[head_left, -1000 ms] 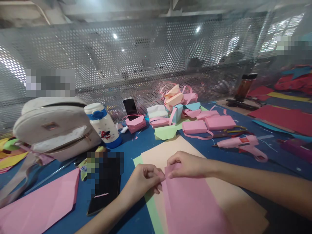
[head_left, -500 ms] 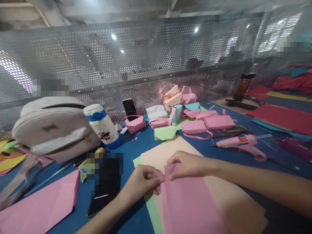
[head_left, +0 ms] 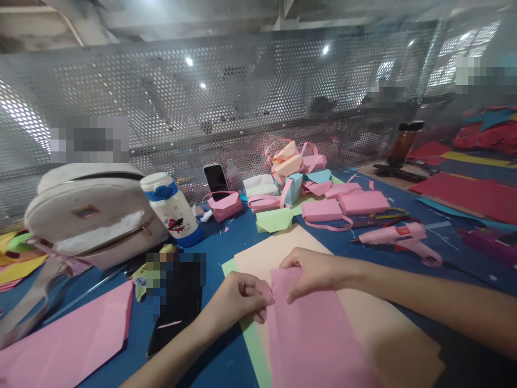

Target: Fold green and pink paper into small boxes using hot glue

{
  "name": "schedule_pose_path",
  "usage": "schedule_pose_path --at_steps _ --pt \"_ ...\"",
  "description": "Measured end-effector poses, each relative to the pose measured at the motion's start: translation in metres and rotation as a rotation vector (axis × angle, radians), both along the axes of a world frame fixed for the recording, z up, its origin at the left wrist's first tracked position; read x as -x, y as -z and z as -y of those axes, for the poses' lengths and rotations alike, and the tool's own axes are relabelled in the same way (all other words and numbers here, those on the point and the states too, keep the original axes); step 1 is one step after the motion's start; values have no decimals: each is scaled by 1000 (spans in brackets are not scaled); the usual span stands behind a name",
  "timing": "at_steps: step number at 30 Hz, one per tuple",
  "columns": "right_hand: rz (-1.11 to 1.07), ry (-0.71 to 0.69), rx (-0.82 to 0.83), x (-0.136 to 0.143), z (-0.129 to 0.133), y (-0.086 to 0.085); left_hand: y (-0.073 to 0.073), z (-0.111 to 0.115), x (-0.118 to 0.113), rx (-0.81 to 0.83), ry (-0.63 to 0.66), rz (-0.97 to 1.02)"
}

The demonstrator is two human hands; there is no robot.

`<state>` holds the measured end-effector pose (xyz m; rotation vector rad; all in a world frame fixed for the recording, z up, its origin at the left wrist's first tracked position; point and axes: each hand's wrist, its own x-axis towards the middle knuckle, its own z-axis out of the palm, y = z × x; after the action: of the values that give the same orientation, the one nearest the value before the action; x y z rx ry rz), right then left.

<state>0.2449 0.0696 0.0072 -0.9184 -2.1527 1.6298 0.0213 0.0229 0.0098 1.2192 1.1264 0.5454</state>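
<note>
Screen, perforated metal: behind the work.
Table, blue: beneath everything listed below.
Backpack, pale: upright, far left, beside the bottle.
Sheet, pink: on peach sheets, between and below the hands; narrow crease along its left side. Work in hand, by judgement: lining up and creasing that edge; the next move calls for even pressure while the sheet is kept from slipping.
Right hand: partly open, thumb on the sheet's top; finger grip cannot be told.
Left hand: fingers curled, thumb drawn in, at the left edge; hold on paper cannot be told.
Bottle, glue gun: outside the sheet.
Paper boxes, small: clustered beyond, limiting space ahead.
</note>
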Motion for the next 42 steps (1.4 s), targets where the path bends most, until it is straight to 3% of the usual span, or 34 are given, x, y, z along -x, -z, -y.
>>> schedule_pose_path --at_steps 9,14,21,25,42 --pt "-53 -1 109 -2 -2 5 2 0 2 -21 30 7" --pt "-52 18 97 -1 -4 6 1 0 2 21 39 -29" --pt "90 -67 -16 -7 -5 -11 -2 2 1 9 34 -45" --pt "109 -50 -36 -9 -6 -8 -1 1 2 -5 40 -45" --pt "67 -37 51 -10 -6 -2 3 2 7 -71 198 -185"
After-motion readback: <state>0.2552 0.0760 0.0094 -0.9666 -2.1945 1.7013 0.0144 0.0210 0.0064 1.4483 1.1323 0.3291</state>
